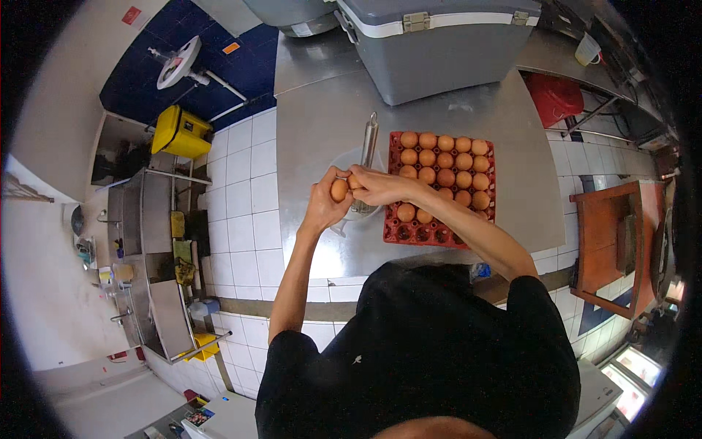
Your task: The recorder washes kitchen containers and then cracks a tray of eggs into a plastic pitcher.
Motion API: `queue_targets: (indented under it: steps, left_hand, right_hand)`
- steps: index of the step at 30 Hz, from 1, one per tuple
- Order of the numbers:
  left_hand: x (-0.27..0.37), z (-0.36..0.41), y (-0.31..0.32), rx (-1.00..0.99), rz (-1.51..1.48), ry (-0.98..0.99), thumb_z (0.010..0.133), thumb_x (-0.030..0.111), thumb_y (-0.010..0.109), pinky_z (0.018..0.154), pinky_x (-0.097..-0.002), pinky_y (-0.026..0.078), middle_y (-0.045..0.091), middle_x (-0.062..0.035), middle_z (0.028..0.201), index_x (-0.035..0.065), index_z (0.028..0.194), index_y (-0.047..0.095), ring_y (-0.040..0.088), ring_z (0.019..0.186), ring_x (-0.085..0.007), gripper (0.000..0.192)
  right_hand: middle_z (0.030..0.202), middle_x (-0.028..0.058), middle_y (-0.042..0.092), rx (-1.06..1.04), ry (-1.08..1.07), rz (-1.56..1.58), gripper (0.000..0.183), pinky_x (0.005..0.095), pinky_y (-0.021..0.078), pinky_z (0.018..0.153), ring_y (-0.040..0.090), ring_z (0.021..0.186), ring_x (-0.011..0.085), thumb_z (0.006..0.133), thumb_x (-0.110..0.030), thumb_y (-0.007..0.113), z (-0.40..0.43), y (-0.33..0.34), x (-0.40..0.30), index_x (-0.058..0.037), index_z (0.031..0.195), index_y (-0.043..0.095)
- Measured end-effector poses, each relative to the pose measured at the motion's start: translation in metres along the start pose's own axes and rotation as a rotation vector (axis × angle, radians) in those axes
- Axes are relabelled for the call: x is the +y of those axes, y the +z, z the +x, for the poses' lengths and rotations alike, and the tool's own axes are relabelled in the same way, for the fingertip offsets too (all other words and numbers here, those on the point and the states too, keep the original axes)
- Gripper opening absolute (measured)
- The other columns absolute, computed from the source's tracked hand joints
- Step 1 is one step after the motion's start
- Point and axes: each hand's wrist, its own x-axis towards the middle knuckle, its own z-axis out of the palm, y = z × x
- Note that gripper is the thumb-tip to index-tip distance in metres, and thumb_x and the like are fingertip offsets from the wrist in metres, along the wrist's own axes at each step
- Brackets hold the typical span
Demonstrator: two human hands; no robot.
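Observation:
Over a translucent plastic jug (366, 213) on the steel table, my two hands are close together, each with a brown egg. My left hand (328, 202) is closed around one egg (339, 190). Fingers of my right hand (378, 185) grip another egg (354, 181), partly hidden by them, right beside the first. A metal whisk (370, 144) stands tilted in the jug, its handle up past the rim and its wires low inside. Under my right forearm lies a red plastic egg tray (441, 240) with rows of brown eggs; its nearest row shows bare cups.
A large grey cooler box (439, 60) stands on the far part of the steel table (526, 181). Beyond the left floor strip are a yellow bin (181, 131), a wall basin (180, 63) and steel sinks (156, 219). At the right is an orange-brown wooden stand (609, 247).

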Motion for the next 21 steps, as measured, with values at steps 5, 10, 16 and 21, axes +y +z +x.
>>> queue_targets:
  steps: [5,10,16,21]
  left_hand:
    - [0.005,-0.001,-0.002,-0.011,-0.011,-0.005,0.077,0.003,0.066,0.072,-0.033,0.053,0.067,-0.015,0.085,0.0028,0.106,0.056,0.067,0.077,-0.0239,0.031]
    - [0.008,-0.001,-0.012,-0.028,0.051,0.054,0.076,0.002,0.065,0.072,-0.034,0.054,0.068,-0.0166,0.086,0.0023,0.106,0.056,0.069,0.079,-0.0277,0.031]
    - [0.007,-0.006,-0.022,-0.055,0.225,0.114,0.075,0.002,0.067,0.073,-0.0383,0.055,0.068,-0.0177,0.092,0.0031,0.108,0.054,0.068,0.082,-0.0365,0.035]
    - [0.006,-0.012,-0.022,-0.041,0.344,0.177,0.075,0.003,0.071,0.072,-0.0422,0.055,0.066,-0.018,0.102,0.0043,0.106,0.053,0.067,0.087,-0.0381,0.036]
  right_hand:
    - [0.103,0.0314,0.05,0.006,0.016,-0.02,0.042,0.0393,0.0477,0.077,0.061,0.088,0.0361,0.087,-0.016,0.052,0.0,0.005,0.008,0.0176,0.108,0.039]
    - [0.114,0.0344,0.048,-0.161,0.107,-0.112,0.042,0.0401,0.0489,0.082,0.061,0.096,0.0385,0.086,-0.014,0.051,0.0,-0.009,-0.016,0.0171,0.112,0.039]
    - [0.118,0.0264,0.049,-0.086,-0.017,-0.52,0.053,0.0431,0.048,0.092,0.056,0.111,0.0412,0.081,-0.008,0.056,-0.003,-0.005,-0.024,0.0105,0.126,0.035]
    - [0.119,0.0243,0.05,0.039,-0.152,-0.782,0.059,0.0451,0.048,0.094,0.057,0.109,0.0392,0.076,-0.008,0.061,-0.009,-0.002,-0.032,0.0129,0.128,0.041]
